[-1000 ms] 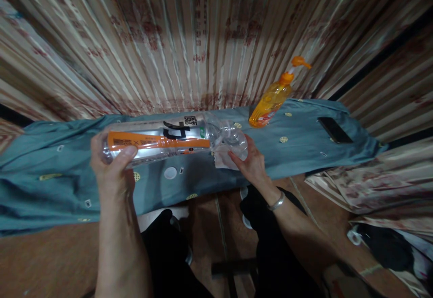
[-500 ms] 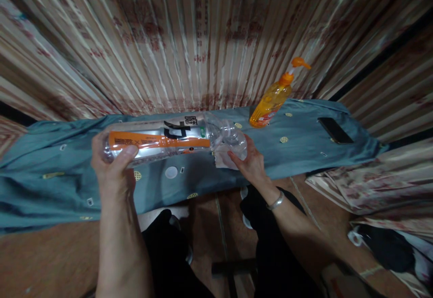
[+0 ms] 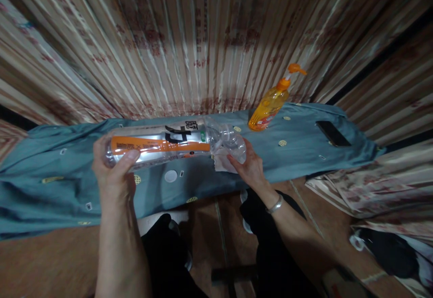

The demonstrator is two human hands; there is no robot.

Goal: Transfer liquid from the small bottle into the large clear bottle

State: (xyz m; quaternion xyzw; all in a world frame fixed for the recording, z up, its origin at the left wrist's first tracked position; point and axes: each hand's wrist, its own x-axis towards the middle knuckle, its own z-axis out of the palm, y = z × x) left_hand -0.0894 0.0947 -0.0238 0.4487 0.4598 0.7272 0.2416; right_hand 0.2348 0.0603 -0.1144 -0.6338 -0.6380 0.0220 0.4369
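Note:
A large clear plastic bottle with an orange and silver label lies sideways in the air above the cloth. My left hand is wrapped around its base end, thumb across the label. At the bottle's neck end, my right hand grips a clear cup-like plastic piece, its fingers partly hidden behind it. The neck meets or enters this piece; the clear plastic makes the exact contact hard to tell. Below the neck shows a pale, jagged-edged sheet. A round white disc is on the cloth beneath the bottle.
An orange pump bottle with yellow-orange liquid stands at the back of the cloth-covered table. A black phone lies at the right. Patterned curtains hang behind. Dark bundled items are on the floor at lower right.
The view has tilted slightly, so the table and pump bottle appear a little lower. Both hands keep their holds on the bottle and the clear piece.

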